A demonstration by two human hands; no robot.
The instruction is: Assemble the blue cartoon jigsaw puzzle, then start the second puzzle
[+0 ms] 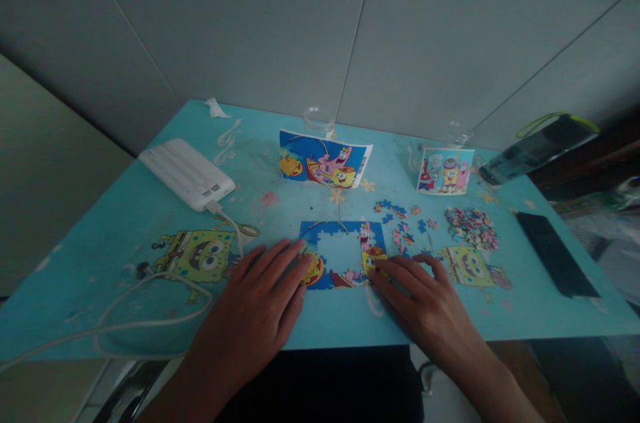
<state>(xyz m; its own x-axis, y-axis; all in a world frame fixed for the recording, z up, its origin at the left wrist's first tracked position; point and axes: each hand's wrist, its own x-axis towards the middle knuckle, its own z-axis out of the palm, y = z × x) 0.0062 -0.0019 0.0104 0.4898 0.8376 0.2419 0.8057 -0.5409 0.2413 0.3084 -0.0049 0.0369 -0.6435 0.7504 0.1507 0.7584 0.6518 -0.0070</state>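
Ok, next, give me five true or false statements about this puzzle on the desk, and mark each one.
1. The left hand is at the left side of the puzzle. True.
2. The puzzle's middle is filled in. False: it is an open gap, with the desk showing through.
3. The dark phone lies to the right of the piece heap. True.
4. The white power bank has nothing plugged in. False: a cable is plugged into the white power bank.
5. The larger picture card stands beyond the puzzle. True.
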